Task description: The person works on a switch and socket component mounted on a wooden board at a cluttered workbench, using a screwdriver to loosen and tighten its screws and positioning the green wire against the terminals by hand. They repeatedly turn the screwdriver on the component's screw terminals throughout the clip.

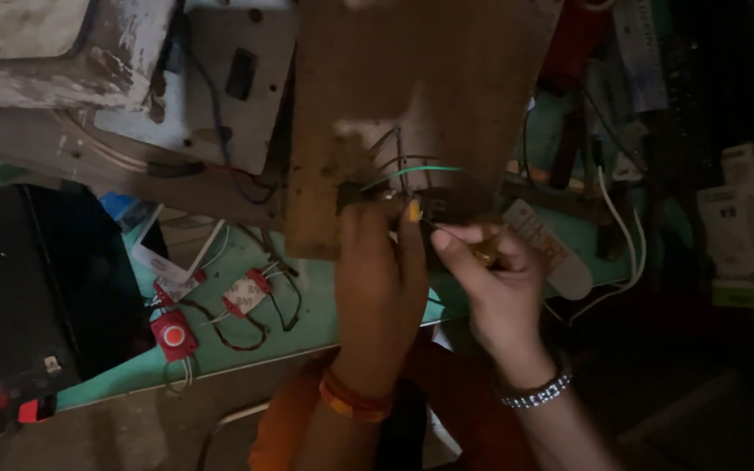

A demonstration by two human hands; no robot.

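Left hand (380, 262) raised, back toward the camera, fingers curled up against the lower edge of a brown wooden board (412, 78), gripping it where a small dark part (353, 194) sits; orange thread band at the wrist. Right hand (490, 279) just beside it, closed around a thin tool with a yellowish handle (484, 253), thumb and forefinger pinched near its front end, tip aimed at the dark part and hidden behind the fingers; beaded silver bracelet (534, 392) on that wrist. Board tilted up over the bench, held at its lower middle, with a green wire (425, 170) and several thin dark wires looping out of a pale patch just above the 2 hands. Beyond, to the right, a white oval tag (547, 249) and a white cable (621, 253) on the green bench top (307, 314). To the left, small red-and-white modules (246, 296) with black leads and a red round-buttoned piece (174, 336). Farther left, a large black box (10, 296). Behind, a worn grey panel (237, 78). Far right, a green-and-white carton (743, 235) in shadow.
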